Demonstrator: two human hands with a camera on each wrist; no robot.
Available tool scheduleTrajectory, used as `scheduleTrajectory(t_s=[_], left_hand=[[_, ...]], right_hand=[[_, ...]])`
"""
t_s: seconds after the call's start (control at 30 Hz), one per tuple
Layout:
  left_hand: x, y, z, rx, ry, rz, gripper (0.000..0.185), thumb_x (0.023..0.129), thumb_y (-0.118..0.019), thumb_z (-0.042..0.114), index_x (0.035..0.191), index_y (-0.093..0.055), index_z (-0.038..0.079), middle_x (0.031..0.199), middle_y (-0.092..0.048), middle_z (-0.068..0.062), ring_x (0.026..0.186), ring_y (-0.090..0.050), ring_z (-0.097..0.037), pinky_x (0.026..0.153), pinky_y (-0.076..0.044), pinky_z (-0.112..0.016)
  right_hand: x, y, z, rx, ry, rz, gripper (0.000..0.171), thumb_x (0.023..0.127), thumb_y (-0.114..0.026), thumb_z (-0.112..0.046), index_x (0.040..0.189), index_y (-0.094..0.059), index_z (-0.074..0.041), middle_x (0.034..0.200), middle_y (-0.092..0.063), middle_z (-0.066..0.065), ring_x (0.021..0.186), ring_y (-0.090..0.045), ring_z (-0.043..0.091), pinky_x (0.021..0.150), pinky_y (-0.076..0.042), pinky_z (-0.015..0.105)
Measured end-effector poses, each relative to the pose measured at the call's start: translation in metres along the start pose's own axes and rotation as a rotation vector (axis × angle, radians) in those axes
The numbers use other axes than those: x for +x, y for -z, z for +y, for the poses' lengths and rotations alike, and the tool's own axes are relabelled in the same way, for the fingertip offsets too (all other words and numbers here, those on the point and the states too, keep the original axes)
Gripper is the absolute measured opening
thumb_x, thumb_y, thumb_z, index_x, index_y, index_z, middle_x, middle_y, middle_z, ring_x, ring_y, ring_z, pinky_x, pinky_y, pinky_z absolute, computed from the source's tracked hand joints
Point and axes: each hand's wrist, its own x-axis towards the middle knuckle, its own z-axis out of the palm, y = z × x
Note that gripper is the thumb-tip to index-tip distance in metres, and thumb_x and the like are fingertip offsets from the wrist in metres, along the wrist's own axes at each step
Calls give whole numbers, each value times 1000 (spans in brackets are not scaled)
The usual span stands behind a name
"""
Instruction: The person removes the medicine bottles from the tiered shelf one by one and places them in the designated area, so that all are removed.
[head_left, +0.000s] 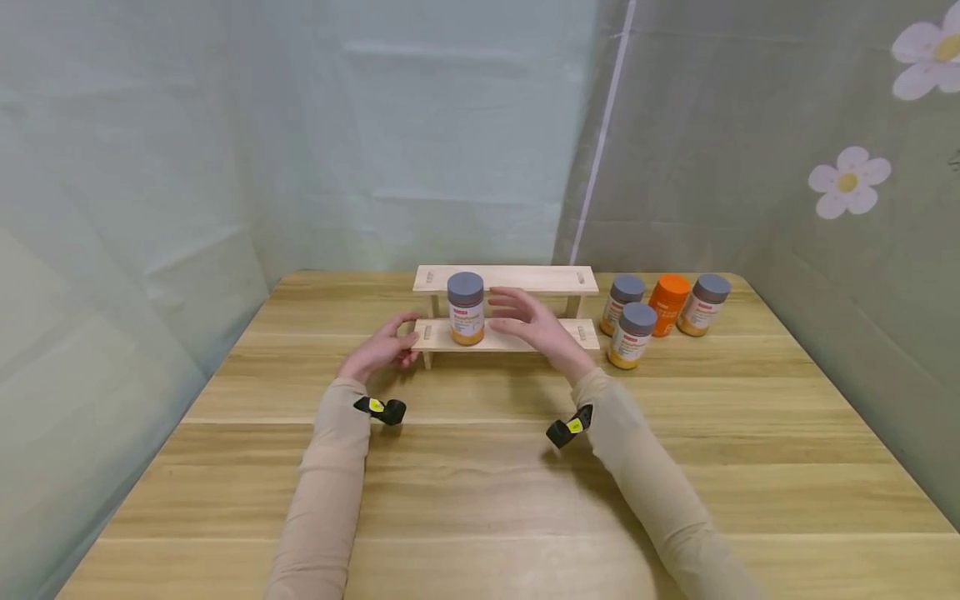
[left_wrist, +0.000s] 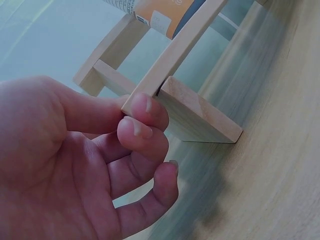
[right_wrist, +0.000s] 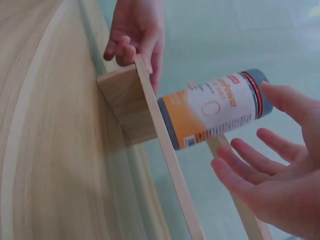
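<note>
The grey-lidded plastic jar with the white and orange label (head_left: 466,309) stands upright on the lower board of the small two-step pale wooden rack (head_left: 506,280), just beside the fingertips of the right hand (head_left: 525,321), which is released, fingers spread and loosely straight, not touching it. It looks rigid, smooth-walled and probably a little slippery, of moderate weight if full; a grip around the labelled middle, below the lid, seems the safest hold. The left hand (head_left: 381,348) sits at the rack's near left end, its curled fingertips (left_wrist: 150,107) pinching the end of the lower board above the leg block. The rack looks light and stiff, likely to slide on the light wooden surface (head_left: 480,492) unless steadied. The upper board behind the jar limits room above and beyond it. Well off to the right of the right hand stand three more grey-lidded jars (head_left: 633,335) and an orange jar (head_left: 667,304), clustered close together, clear of both hands
</note>
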Motion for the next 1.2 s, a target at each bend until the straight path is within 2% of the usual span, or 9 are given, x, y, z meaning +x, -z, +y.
scheduleTrajectory(t_s=[0.17,0.47,0.67,0.9,1.2], left_hand=[[-1,-1,1,7,7,8,53,105,-38,14,153,-16,10,67,-53,3,56,-49,-5,57,-43,-20],[-1,-1,0,7,0,5,54,105,-38,14,154,-15,10,69,-53,2,57,-49,-5,57,-44,-20],[-1,-1,1,-2,-10,-2,55,104,-38,12,154,-14,9,68,-53,3,57,-49,-5,57,-43,-19],[-1,-1,-1,-7,-7,5,53,105,-38,13,153,-16,10,68,-53,2,57,-48,-5,58,-44,-20],[-1,-2,0,11,-6,15,53,105,-37,13,153,-16,8,66,-53,2,55,-48,-6,57,-43,-20]], right_hand=[[7,-9,0,38,-7,32,57,92,-64,-8,145,-42,-13,146,-46,15,135,-45,36,111,-38,48],[15,-26,6,75,-67,94,62,91,-66,-10,146,-38,-13,147,-44,15,137,-42,32,113,-35,47],[23,-37,9,85,-68,129,63,91,-66,-10,146,-37,-13,146,-46,16,136,-43,33,113,-35,48],[28,-47,12,24,-66,164,58,92,-67,-15,143,-41,-15,142,-50,15,133,-47,31,109,-40,47],[26,-48,10,-74,-25,192,56,88,-71,-19,139,-48,-17,135,-57,14,126,-54,30,102,-46,46]])
